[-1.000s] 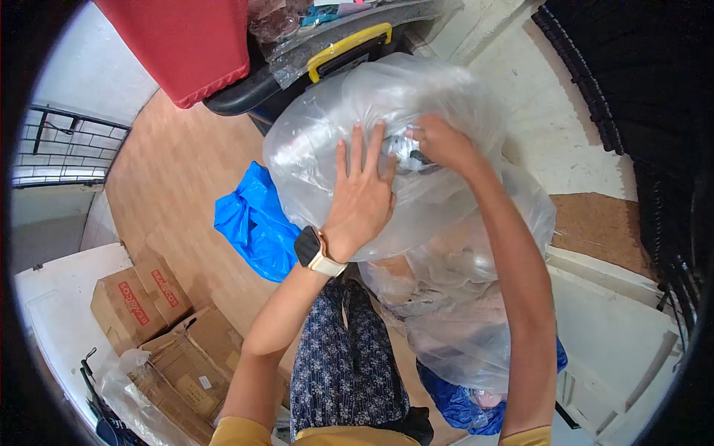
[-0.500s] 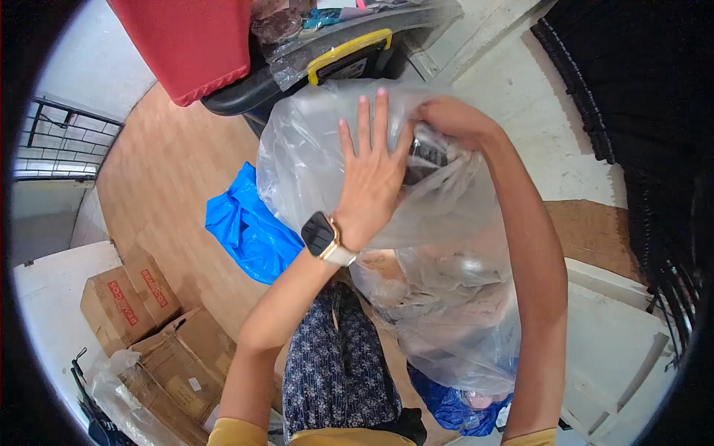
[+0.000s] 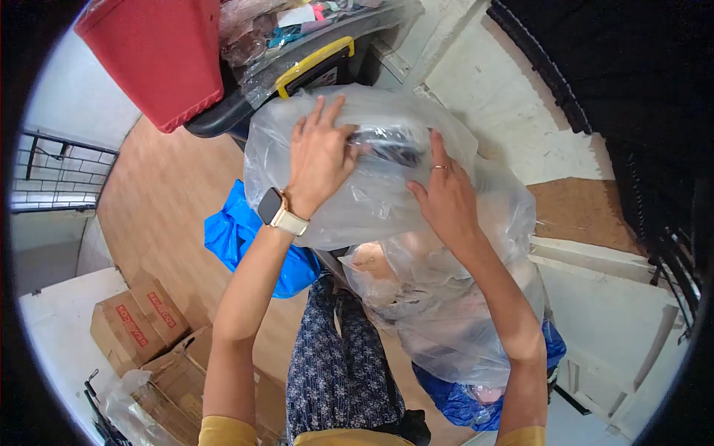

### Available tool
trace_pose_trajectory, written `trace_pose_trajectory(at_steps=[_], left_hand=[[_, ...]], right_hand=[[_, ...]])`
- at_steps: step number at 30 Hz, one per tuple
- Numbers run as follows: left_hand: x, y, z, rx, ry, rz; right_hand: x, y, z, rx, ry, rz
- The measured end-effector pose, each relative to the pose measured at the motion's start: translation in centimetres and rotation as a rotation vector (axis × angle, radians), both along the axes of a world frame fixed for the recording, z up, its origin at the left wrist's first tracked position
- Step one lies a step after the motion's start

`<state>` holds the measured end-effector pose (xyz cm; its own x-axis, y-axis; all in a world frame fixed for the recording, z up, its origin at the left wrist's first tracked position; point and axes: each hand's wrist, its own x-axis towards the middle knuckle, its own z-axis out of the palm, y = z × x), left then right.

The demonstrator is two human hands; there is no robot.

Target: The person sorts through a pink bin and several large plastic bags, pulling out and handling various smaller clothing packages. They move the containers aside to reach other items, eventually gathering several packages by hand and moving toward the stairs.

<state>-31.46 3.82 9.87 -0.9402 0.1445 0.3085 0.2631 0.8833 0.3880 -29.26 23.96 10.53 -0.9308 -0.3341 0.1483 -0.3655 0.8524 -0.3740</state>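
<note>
My left hand (image 3: 321, 160), with a watch on the wrist, rests fingers apart on a large translucent plastic bag (image 3: 335, 212). Its index finger and thumb are right at the left end of a dark item in clear wrapping (image 3: 393, 146), which lies across the top of the bag. On the other side, my right hand (image 3: 451, 204) wears a ring and is open, thumb and index finger stretched out, the index fingertip close to the item's right end. A second clear bag (image 3: 461, 320) with pale, pinkish contents sits below, nearer my body.
A blue plastic bag (image 3: 256, 245) lies left of the translucent one. Behind stand a black bin with a yellow handle (image 3: 316, 63) and a red container (image 3: 152, 63). Cardboard boxes (image 3: 137, 323) are at lower left. Dark fabric (image 3: 595, 67) hangs at right.
My right hand has come down from the bag's far side and its fingers now show. The wrapped dark item lies flatter and in fuller view. My left hand has shifted left.
</note>
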Motion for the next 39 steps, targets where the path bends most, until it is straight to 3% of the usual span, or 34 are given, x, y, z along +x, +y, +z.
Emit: trace_pose_trajectory(at_steps=[2,4,7,10,13,15,19,20,22,26,33,35,39], left_hand=[[-0.2,-0.7,-0.5,-0.030,0.055,0.057],[-0.6,-1.1,-0.7,-0.056,0.111,0.117],[-1.1,-0.5,-0.9,-0.018,0.058,0.207],[-1.3,-0.1,-1.1,-0.001,0.007,0.275],[-1.6,-1.7,-1.6,-0.124,0.187,0.223],[-1.3,-2.1,-1.2,-0.235,0.190,0.132],[-0.3,-0.9,-1.6,-0.109,0.166,0.001],[0.0,-0.7,-1.6,-0.139,0.148,-0.012],[0.7,-0.4,-1.3,-0.114,0.095,-0.039],[1.7,-0.5,-2.0,-0.112,0.095,-0.124],[3.1,-0.6,-1.7,-0.034,-0.037,-0.230],[2.9,-0.7,-2.3,-0.060,-0.029,-0.242],[2.2,-1.0,-1.4,-0.066,-0.057,-0.143]], right_hand=[[0.2,0.4,-0.8,-0.084,0.059,-0.008],[0.0,0.9,-1.5,-0.105,0.204,0.269],[2.7,-1.8,-4.0,0.046,0.153,0.403],[3.1,-4.4,-2.9,0.119,0.030,0.414],[2.2,-4.3,-3.2,0.150,0.122,0.327],[2.5,-5.1,-3.5,0.245,0.047,0.237],[3.7,-7.7,-4.6,-0.167,0.172,-0.135],[3.9,-7.8,-4.4,-0.149,0.168,-0.154],[4.0,-8.3,-3.3,-0.373,0.063,-0.316],[3.3,-7.9,-2.7,-0.421,-0.032,-0.433],[2.5,-8.2,-3.7,-0.327,0.212,-0.470],[1.4,-8.7,-4.8,-0.168,0.305,-0.485],[-0.7,-6.3,-3.4,-0.025,0.055,-0.350]])
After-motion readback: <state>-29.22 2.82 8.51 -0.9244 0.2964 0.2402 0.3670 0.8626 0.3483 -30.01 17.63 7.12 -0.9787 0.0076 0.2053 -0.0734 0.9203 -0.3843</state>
